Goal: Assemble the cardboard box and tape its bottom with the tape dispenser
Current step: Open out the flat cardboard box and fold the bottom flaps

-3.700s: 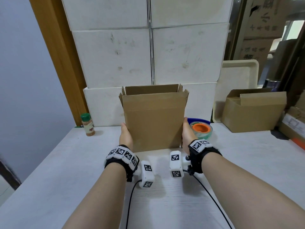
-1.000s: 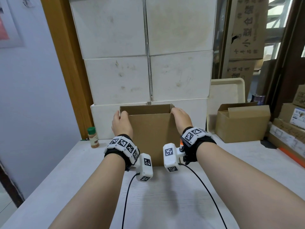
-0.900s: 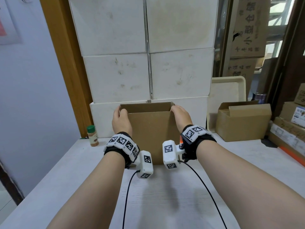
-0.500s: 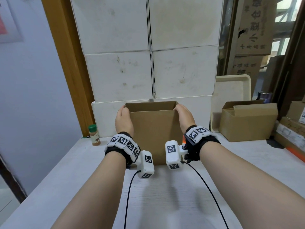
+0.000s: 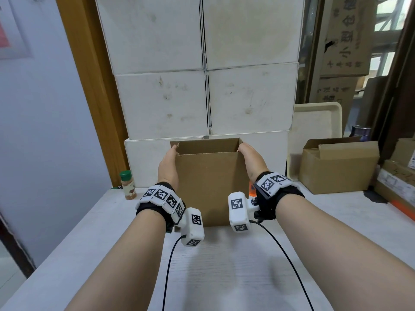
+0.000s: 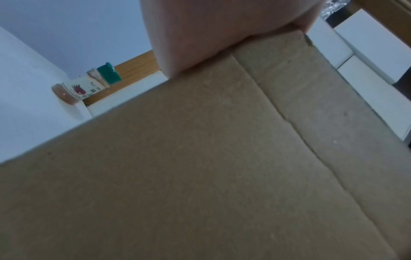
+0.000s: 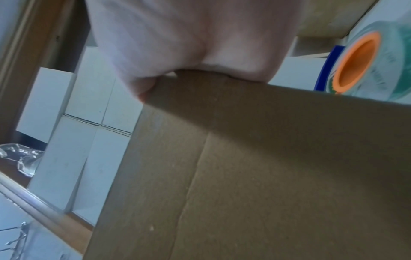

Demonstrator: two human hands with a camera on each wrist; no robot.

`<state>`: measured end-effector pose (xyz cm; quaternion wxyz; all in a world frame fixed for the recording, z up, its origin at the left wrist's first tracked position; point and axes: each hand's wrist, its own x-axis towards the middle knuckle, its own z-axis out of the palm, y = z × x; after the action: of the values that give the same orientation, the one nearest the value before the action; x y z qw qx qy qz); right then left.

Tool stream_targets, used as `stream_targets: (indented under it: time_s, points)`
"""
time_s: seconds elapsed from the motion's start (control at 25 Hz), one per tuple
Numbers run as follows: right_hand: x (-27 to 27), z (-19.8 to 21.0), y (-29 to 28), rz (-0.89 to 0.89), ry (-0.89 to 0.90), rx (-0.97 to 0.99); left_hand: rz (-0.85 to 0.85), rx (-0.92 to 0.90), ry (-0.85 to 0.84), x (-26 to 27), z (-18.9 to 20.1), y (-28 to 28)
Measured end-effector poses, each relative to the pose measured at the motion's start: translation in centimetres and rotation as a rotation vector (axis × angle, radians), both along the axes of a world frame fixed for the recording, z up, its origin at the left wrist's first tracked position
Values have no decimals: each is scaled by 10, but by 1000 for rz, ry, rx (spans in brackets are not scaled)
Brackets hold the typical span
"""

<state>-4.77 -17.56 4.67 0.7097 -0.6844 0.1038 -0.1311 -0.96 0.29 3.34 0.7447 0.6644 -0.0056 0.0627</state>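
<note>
A brown cardboard box (image 5: pixel 211 187) stands upright on the white table (image 5: pixel 224 270), its top open toward me. My left hand (image 5: pixel 167 167) lies against its upper left side, with fingertips near the top corner. My right hand (image 5: pixel 251 159) presses the upper right side at the top corner. In the wrist views each palm (image 6: pixel 211 31) (image 7: pixel 189 38) bears on a creased side panel (image 6: pixel 200 176) (image 7: pixel 266 176); the fingers are hidden. The tape dispenser (image 7: pixel 355 61), with an orange core and a blue frame, sits behind the box on the right. Only an orange sliver (image 5: pixel 252 191) of it shows in the head view.
Stacked white boxes (image 5: pixel 202 97) form a wall right behind the box. A green-capped spice bottle (image 5: pixel 128 185) stands at the back left. A second cardboard box (image 5: pixel 336 167) and a cream tray (image 5: pixel 316 126) are at the back right. Two cables trail toward me over the table.
Since the earliest frame both hands have slid from the box's lower sides up to its top corners. Over the last second they have barely moved.
</note>
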Motion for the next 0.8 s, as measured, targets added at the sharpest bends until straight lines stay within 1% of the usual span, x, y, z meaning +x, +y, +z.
stream_targets:
  time_s: [0.08,0.2,0.28,0.4,0.56,0.64,0.72,0.8]
  points:
    - [-2,2,0,-11,-11,10,-42,8,36,3,-3,2]
    - [-2,1,-2,-26,-6,2,-57,26,75,5,-3,4]
    - [-3,1,-2,-33,-9,-8,-98,63,77,4,0,5]
    - [-3,-3,-1,-91,-39,-36,-161,129,69,7,4,11]
    - [-1,-9,1,-156,-72,-54,-199,143,50,8,9,11]
    - [0,-7,1,-185,-88,-86,-191,109,44,11,10,11]
    - [0,-10,1,-176,-81,-133,-181,112,43,15,0,12]
    - [-1,-22,0,-130,-19,-197,-154,146,59,16,-22,11]
